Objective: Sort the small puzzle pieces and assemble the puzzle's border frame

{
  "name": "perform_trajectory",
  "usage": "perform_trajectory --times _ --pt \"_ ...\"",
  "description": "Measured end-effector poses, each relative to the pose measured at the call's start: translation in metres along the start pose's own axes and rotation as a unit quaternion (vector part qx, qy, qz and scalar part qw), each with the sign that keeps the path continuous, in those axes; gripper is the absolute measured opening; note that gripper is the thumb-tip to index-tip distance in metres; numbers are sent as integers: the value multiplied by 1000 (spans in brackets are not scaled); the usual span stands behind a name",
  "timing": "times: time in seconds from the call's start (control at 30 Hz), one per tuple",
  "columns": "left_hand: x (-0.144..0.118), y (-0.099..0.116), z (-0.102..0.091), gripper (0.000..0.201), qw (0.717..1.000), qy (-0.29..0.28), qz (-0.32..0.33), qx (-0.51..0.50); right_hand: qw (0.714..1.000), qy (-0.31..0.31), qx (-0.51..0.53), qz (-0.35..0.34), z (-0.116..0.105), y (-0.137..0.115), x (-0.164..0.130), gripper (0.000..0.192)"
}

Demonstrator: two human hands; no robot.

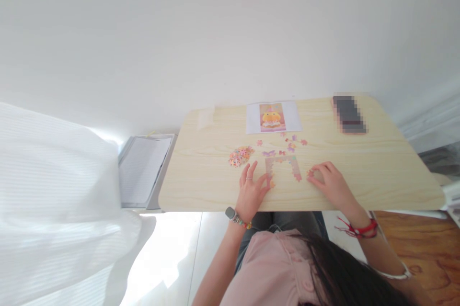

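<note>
A partly built jigsaw border (283, 166) lies on the light wooden table (201, 181), between my hands. My left hand (251, 188) rests flat beside its left side, thumb touching a piece by the lower left corner. My right hand (328, 181) sits to the right, fingers curled over a small pink piece (310, 173). A heap of loose pieces (240, 156) lies to the left, and several single pieces (292, 142) are scattered behind the border. The reference picture (272, 117), showing an orange figure, lies flat at the table's far edge.
A phone (348, 113) lies at the far right of the table. A small clear bag (206, 117) sits at the far left. A grey tray holding white paper (142, 169) stands left of the table, next to white fabric (53, 191). Behind is a white wall.
</note>
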State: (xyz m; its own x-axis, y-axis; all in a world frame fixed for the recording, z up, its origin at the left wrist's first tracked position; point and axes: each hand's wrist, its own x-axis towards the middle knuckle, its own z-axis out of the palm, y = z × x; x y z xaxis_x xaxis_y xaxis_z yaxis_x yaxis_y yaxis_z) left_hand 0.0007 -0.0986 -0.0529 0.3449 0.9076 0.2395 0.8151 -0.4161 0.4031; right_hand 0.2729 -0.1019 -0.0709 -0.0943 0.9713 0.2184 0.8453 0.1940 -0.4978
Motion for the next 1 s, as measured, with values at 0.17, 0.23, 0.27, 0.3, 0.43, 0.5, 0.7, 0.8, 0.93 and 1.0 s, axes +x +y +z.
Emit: perform_trajectory --times 0.17,0.23,0.27,0.3,0.43,0.5,0.7,0.8,0.93,1.0 --pt "2 1 0 30 1000 18 9 -5 999 -28 12 -11 2 1 1 13" --pt "2 3 1 28 1000 26 14 -9 999 -43 20 -26 1 2 1 12" --pt "2 4 1 27 999 29 17 -12 998 -51 23 -32 0 2 1 12" --pt "2 4 2 26 999 31 19 -15 997 -59 26 -38 -1 3 1 12" --pt "1 8 5 22 999 33 26 -18 997 -58 25 -46 -3 3 1 15" --pt "0 9 6 23 999 34 29 -21 997 -47 25 -47 -4 1 1 17" --pt "-1 17 7 27 999 10 39 -34 995 -63 43 -70 -7 -16 -1 16" --pt "-1 23 9 26 998 -2 54 -40 991 -79 47 -100 -6 -22 0 14" --pt "1 31 13 24 997 -6 65 -46 989 -86 46 -114 -2 -23 2 15" --pt "2 33 14 23 997 -9 65 -47 988 -90 48 -113 -1 -23 1 16"
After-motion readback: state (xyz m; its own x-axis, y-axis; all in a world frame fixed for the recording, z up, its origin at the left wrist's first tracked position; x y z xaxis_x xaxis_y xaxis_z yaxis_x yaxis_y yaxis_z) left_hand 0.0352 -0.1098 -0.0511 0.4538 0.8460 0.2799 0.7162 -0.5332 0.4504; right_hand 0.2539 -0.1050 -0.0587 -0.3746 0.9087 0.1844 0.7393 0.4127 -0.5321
